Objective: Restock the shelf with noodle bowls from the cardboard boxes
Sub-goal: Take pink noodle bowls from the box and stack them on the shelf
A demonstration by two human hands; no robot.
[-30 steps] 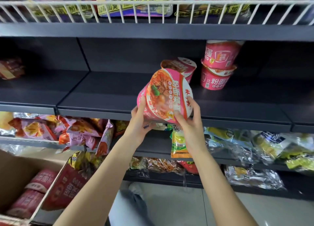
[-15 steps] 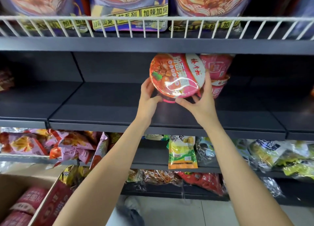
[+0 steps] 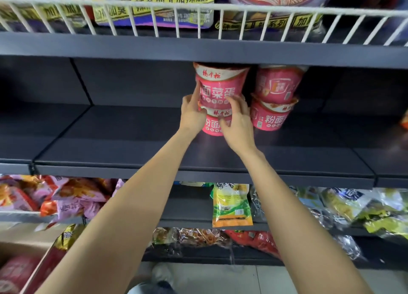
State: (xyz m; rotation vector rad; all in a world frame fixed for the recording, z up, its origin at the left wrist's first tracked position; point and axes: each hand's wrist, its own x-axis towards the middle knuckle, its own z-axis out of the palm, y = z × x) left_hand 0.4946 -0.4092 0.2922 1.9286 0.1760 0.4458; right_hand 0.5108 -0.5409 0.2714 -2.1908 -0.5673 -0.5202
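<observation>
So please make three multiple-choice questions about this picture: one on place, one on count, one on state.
1. Where is the bowl that both hands hold?
A. on another bowl
B. in the cardboard box
C. on the floor

2. How many pink bowls show on the dark shelf?
A. two
B. four
C. six

3. How does the right hand lie?
A. flat on the shelf
B. hanging idle
C. curled round the bowl

Answers:
1 A, the held bowl sits on a lower bowl.
2 B, two stacks of two on the shelf.
3 C, the right hand grips it; so does the left hand.
</observation>
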